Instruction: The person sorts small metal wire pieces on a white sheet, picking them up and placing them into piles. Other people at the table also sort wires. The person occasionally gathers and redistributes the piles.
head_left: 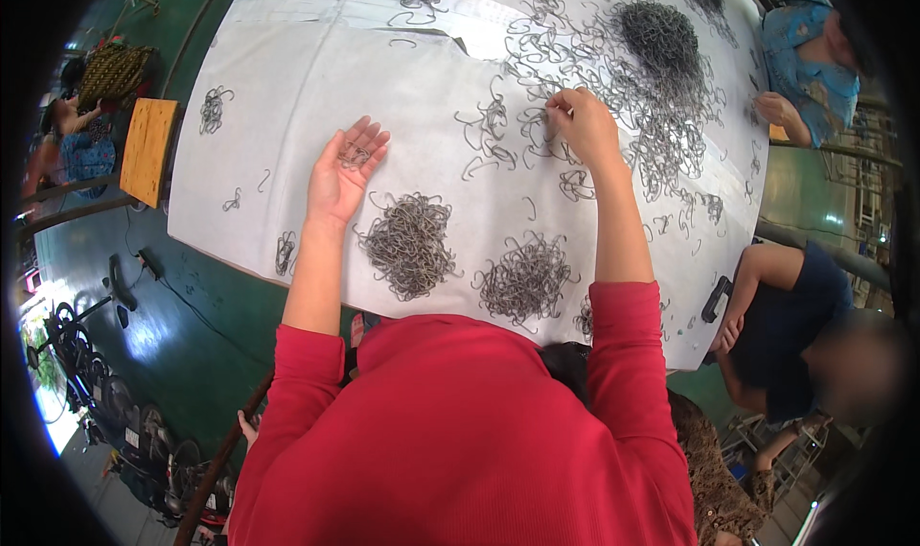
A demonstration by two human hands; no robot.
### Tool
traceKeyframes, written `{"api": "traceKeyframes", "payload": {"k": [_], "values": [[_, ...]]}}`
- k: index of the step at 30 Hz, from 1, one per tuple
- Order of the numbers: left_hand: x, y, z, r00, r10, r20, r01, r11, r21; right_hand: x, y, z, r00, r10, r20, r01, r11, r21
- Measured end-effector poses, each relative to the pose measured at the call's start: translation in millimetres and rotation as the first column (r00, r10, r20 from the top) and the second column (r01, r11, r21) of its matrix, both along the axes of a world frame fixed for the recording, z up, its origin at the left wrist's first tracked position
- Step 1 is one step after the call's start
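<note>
My left hand is turned palm up over the table, its fingers slightly curled around a few bent metal hooks lying in it. Farther right, my right hand reaches down with thumb and fingertips pinched together at a loose cluster of grey wire hooks. Whatever sits between those fingertips is too small to make out. Close to my body are two heaps of the same hooks, a left heap and a right heap.
A large tangled pile of hooks spreads across the far right of the white-covered table. Small clusters lie at the left. At the right edge are a person in blue patterned clothing and another in dark clothing. A wooden stool stands left.
</note>
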State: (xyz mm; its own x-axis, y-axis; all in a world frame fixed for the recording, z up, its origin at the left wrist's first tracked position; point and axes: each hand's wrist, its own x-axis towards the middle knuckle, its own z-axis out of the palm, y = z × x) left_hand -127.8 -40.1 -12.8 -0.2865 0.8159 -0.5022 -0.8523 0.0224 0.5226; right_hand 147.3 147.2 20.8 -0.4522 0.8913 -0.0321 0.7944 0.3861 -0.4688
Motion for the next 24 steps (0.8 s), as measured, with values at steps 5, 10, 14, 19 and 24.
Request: {"api": "traceKeyframes", "payload": {"k": [5, 10, 14, 19, 24], "values": [[0.5, -0.8, -0.3, 1.000, 0.011, -0.004, -0.011, 1.000, 0.005, -6.0, 17.3, 0.8, 0.984, 0.020, 0.177, 0.031, 0.960, -0.278], [1.7, -2.5, -2.3, 1.000, -0.001, -0.013, 0.001, 1.000, 0.030, 4.7, 19.2, -7.7, 0.999, -0.046, -0.019, 0.031, 0.881, -0.472], [0.5, -4.0, -3.8, 1.000, 0.001, -0.021, 0.000, 0.999, 0.046, 13.6, -10.4, -5.5, 0.892, -0.258, -0.372, 0.077, 0.896, -0.437], [1.1, -2.1, -1.8, 1.000, -0.009, -0.028, 0.011, 0.998, 0.060, 16.9, -43.0, -21.2, 0.339, -0.608, -0.718, 0.081, 0.779, -0.622], [1.7, 0.7, -5.3, 0.998, -0.008, -0.063, 0.014, 0.996, 0.088, 87.3, -73.0, 29.1, 0.342, -0.678, -0.651, 0.040, 0.703, -0.710]]}}
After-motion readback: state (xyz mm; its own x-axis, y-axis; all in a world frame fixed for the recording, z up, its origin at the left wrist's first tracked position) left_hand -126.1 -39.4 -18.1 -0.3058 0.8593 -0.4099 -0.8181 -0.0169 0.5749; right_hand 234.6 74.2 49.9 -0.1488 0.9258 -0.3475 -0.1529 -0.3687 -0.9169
